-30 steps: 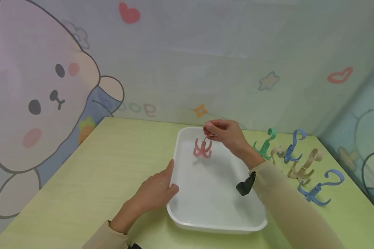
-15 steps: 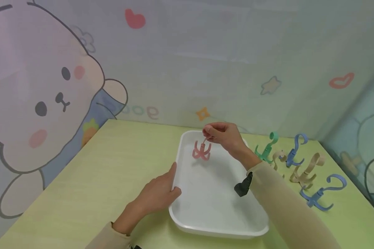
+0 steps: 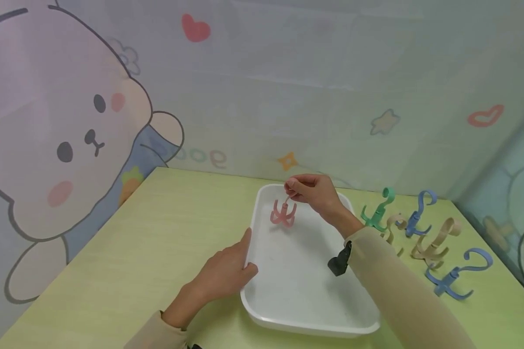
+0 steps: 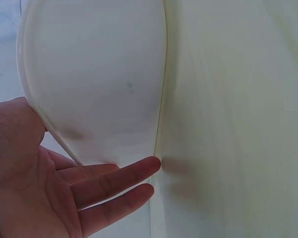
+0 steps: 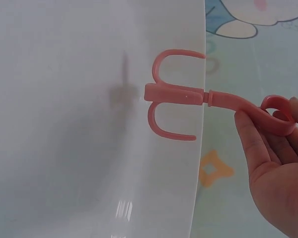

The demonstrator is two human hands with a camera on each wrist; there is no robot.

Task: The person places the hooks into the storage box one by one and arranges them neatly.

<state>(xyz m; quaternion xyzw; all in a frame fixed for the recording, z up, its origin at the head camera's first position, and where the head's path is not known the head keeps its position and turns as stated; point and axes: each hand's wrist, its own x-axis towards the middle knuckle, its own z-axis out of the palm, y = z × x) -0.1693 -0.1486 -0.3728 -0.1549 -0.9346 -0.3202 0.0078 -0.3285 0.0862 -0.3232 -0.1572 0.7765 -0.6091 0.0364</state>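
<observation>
Over the white tray (image 3: 314,305): our right hand (image 3: 318,192) pinched the pink hook (image 5: 174,93), nearly upright, prongs below.
Edge (image 3: 256,208): our left hand (image 3: 222,269) gripped it.

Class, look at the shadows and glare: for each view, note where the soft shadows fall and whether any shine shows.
Head: a broad, soft shadow on the white tray; left wrist: fuzzy shadows beside the left hand; right wrist: a blurred shadow of the pink hook, plus bright glare streaks on the tray.
</observation>
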